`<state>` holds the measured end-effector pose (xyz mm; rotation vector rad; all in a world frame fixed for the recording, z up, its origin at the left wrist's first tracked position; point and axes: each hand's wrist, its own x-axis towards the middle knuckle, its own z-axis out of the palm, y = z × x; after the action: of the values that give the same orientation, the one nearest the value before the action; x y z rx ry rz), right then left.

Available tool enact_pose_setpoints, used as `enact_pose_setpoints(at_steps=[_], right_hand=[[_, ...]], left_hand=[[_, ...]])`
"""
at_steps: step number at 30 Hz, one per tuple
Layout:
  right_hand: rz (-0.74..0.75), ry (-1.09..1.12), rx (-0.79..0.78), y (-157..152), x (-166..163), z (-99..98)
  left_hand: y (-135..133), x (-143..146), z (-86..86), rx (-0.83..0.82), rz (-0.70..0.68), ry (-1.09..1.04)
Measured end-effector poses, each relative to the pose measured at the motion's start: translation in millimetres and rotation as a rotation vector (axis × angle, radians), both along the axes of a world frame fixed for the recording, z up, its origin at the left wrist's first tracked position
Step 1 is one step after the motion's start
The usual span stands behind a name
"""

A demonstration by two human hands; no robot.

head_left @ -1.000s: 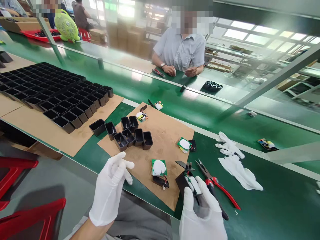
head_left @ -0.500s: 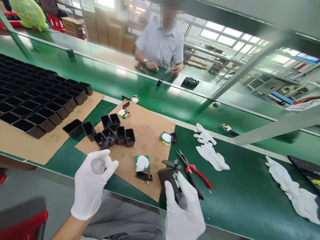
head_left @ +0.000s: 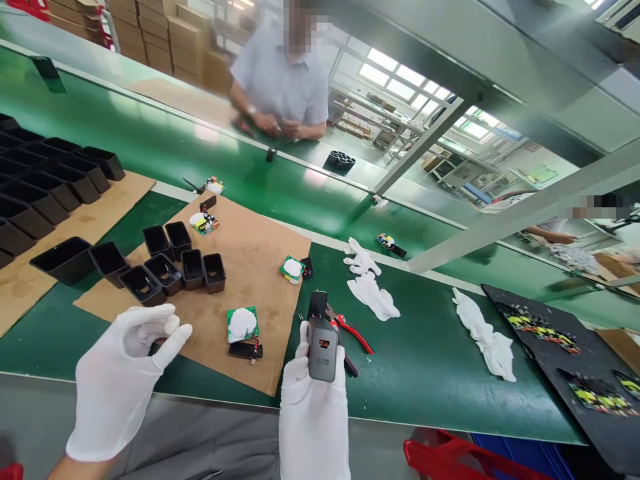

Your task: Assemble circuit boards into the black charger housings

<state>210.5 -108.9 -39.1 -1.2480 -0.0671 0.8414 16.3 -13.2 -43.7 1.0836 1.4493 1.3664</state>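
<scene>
My white-gloved right hand (head_left: 313,393) is closed around a small dark plastic housing (head_left: 323,363), its flat face with a rectangular cutout turned toward me. A black flap-like piece (head_left: 318,304) stands up at the housing's far end. My left hand (head_left: 120,377), also gloved, hovers over the table's front edge with curled fingers and the thumb a little apart; nothing shows in it. Between the hands, a green circuit board with a white blob (head_left: 243,324) lies on the cardboard sheet (head_left: 260,233). Several black plastic cups (head_left: 193,270) stand beyond my left hand.
Red-handled pliers (head_left: 350,330) lie behind my right hand, partly hidden. White gloves (head_left: 373,293) rest farther back. Black cups (head_left: 65,180) fill the left side. A black tray (head_left: 540,360) with circuit boards is at right. Across the bench sits a person (head_left: 283,87).
My right hand has turned the housing so its cutout face shows, and holds it upright. The view has swung right, bringing the black tray into fuller sight. My left hand keeps much the same pose.
</scene>
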Motion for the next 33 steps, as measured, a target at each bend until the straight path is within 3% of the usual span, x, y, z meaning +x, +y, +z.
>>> enact_pose_setpoints(at_steps=[6, 9, 12, 15, 17, 20, 22, 25, 30, 33], right_hand=[[0.023, -0.354, -0.100, 3.0, -4.7, -2.5], [-0.154, -0.628, -0.141, 4.6, 1.7, -1.4], [-0.353, -1.077, -0.021, 5.4, 13.9, 2.5], [-0.260, -1.524, 0.060, 8.4, 22.3, 4.8], [-0.131, -1.654, -0.073, 10.1, 21.9, 0.7], [0.042, -1.749, -0.246, 10.2, 15.2, -13.3], [0.114, -1.763, -0.273, 9.0, 11.2, -22.0], [0.102, -1.782, -0.254, 7.9, 11.6, -24.6], [0.015, -1.847, -0.249, 6.9, 19.7, -13.1], [0.029, -1.697, -0.283, 8.2, 16.3, -17.8]], left_hand=[[-0.7, -1.2, 0.6, 0.001, -0.025, 0.001], [-2.3, -3.1, -2.7, 0.028, -0.041, 0.005], [-3.6, -4.0, -6.4, 0.064, -0.073, -0.001], [-3.5, -3.6, -8.0, 0.096, -0.108, -0.014], [-3.1, -3.2, -7.9, 0.104, -0.123, -0.022], [-2.9, -3.4, -7.1, 0.103, -0.134, -0.034], [-3.1, -3.9, -6.9, 0.102, -0.138, -0.036], [-3.7, -5.0, -7.1, 0.114, -0.154, -0.035], [-5.6, -7.1, -8.6, 0.140, -0.193, -0.011], [-6.1, -8.0, -9.5, 0.148, -0.211, -0.003]])
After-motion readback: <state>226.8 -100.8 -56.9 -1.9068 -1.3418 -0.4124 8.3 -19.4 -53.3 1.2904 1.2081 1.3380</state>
